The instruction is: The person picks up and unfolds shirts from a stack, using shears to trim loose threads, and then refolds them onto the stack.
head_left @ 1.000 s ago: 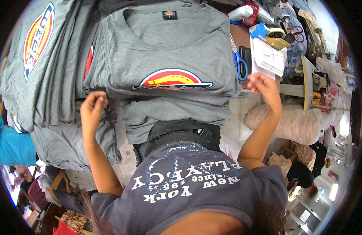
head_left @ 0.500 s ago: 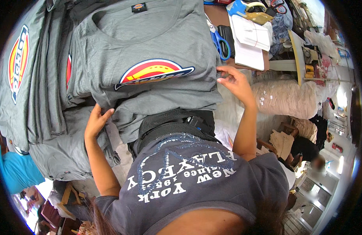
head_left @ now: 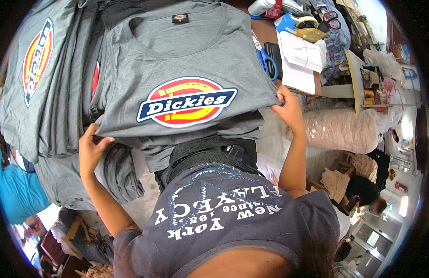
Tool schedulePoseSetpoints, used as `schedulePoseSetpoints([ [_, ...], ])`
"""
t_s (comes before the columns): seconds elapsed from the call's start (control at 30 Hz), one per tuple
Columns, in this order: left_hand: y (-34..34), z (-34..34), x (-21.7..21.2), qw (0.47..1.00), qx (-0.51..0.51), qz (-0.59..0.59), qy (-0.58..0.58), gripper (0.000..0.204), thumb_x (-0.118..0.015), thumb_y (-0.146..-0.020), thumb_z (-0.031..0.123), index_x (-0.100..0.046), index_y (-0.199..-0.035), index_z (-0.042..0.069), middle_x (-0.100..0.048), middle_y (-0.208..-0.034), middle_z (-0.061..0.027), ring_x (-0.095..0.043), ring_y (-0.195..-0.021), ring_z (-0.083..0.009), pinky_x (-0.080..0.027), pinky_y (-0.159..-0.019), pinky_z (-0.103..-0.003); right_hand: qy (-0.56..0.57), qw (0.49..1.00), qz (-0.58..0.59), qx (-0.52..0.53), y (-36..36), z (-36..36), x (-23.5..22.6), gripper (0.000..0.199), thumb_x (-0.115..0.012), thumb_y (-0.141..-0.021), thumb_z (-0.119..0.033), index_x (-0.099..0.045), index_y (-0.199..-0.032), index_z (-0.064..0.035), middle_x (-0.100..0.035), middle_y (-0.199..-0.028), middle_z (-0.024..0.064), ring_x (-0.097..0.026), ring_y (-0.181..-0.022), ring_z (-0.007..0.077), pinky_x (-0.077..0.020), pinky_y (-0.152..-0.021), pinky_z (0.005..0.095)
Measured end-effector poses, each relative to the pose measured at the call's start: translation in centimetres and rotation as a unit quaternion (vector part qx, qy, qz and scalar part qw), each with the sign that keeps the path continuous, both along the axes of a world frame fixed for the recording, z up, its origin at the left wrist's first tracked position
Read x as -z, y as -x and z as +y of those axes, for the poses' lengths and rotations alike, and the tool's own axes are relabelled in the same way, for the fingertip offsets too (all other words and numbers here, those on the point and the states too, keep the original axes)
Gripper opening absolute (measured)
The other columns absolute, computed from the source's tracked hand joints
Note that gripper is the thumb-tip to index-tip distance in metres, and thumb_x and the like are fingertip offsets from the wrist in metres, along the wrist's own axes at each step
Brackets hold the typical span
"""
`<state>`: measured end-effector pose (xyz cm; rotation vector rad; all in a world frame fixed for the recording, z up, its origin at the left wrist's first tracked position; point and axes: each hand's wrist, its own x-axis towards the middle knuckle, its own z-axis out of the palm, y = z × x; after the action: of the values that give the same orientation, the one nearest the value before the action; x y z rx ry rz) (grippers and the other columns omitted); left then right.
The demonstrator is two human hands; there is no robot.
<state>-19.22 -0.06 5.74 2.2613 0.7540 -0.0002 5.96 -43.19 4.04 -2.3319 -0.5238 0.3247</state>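
Note:
A grey T-shirt (head_left: 191, 62) with a red, yellow and blue printed emblem lies spread in front of me, its round neckline at the far side. My left hand (head_left: 90, 150) pinches its near left corner between thumb and fingers. On the other side, my right hand (head_left: 289, 111) grips the right edge of the shirt, also in a pinch. The near edge is stretched between both hands, and the emblem shows flat and whole. More grey fabric (head_left: 242, 126) lies beneath the shirt, near my waist.
Several folded grey shirts (head_left: 61, 88) are stacked at the left, with another grey pile (head_left: 66, 180) lower down. Blue-handled scissors (head_left: 266, 60), white papers (head_left: 300, 51) and a tape dispenser (head_left: 291, 23) lie at the back right. A large beige bundle (head_left: 342, 127) stands to the right.
Both hands have taken hold of the shirt's edges, the left moving outward to the left and the right slightly down. The emblem, folded over before, is pulled flat.

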Motion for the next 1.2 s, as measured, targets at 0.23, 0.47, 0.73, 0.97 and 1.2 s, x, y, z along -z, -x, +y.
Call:
schedulePoseSetpoints([
  [0.23, 1.8, 1.0, 2.6, 0.916, -0.104, -0.182, 0.341, 0.018, -0.056, -0.086, 0.024, -0.045, -0.093, 0.012, -0.046, -0.073, 0.0064, -0.046, -0.063, -0.0015, -0.042, -0.061, -0.018, -0.191, 0.951, 0.244, -0.018, -0.5, -0.9, -0.2, 0.019, -0.062, -0.072, 0.000, -0.044, -0.075, -0.0046, -0.052, -0.076, 0.0008, -0.054, -0.064, 0.0085, -0.0473, -0.054, 0.0209],
  [0.47, 2.9, -0.2, 3.6, 0.975, -0.144, -0.117, 0.124, 0.017, -0.056, -0.086, 0.016, -0.039, -0.087, 0.010, -0.039, -0.060, 0.0045, -0.038, -0.052, -0.0022, -0.037, -0.042, -0.019, -0.314, 0.890, 0.330, 0.034, 0.2, -3.7, 2.5, 0.015, -0.062, -0.081, -0.016, -0.052, -0.083, -0.0055, -0.058, -0.078, 0.0027, -0.058, -0.061, 0.0102, -0.0421, -0.052, 0.0191],
  [0.73, -3.2, -0.8, 1.8, 0.979, -0.130, -0.153, -0.046, 0.024, -0.060, -0.083, 0.015, -0.050, -0.100, 0.002, -0.057, -0.069, -0.0048, -0.053, -0.064, -0.0106, -0.043, -0.060, -0.024, -0.213, 0.962, 0.094, 0.142, -2.3, 1.5, -1.7, 0.020, -0.057, -0.085, -0.021, -0.058, -0.091, -0.0017, -0.059, -0.074, 0.0024, -0.057, -0.061, 0.0079, -0.0377, -0.051, 0.0165],
  [0.97, -17.7, 4.2, 2.7, 0.970, -0.062, -0.230, 0.048, 0.047, -0.064, -0.079, 0.019, -0.048, -0.118, -0.002, -0.056, -0.108, -0.0141, -0.053, -0.099, -0.0181, -0.039, -0.087, -0.027, -0.261, 0.956, 0.123, 0.042, -13.3, 11.0, 0.2, 0.042, -0.065, -0.078, -0.018, -0.050, -0.110, 0.0038, -0.061, -0.086, 0.0068, -0.055, -0.071, 0.0098, -0.0441, -0.064, 0.0202],
  [1.2, -17.2, 3.5, 3.2, 0.759, -0.125, -0.276, 0.576, 0.029, -0.064, -0.079, 0.018, -0.055, -0.102, 0.001, -0.062, -0.093, -0.0105, -0.062, -0.083, -0.0156, -0.051, -0.073, -0.027, -0.527, 0.724, 0.443, 0.034, -12.3, 11.2, 0.9, 0.036, -0.061, -0.080, -0.017, -0.051, -0.110, -0.0005, -0.060, -0.102, 0.0105, -0.057, -0.092, 0.0194, -0.0465, -0.082, 0.0334],
])
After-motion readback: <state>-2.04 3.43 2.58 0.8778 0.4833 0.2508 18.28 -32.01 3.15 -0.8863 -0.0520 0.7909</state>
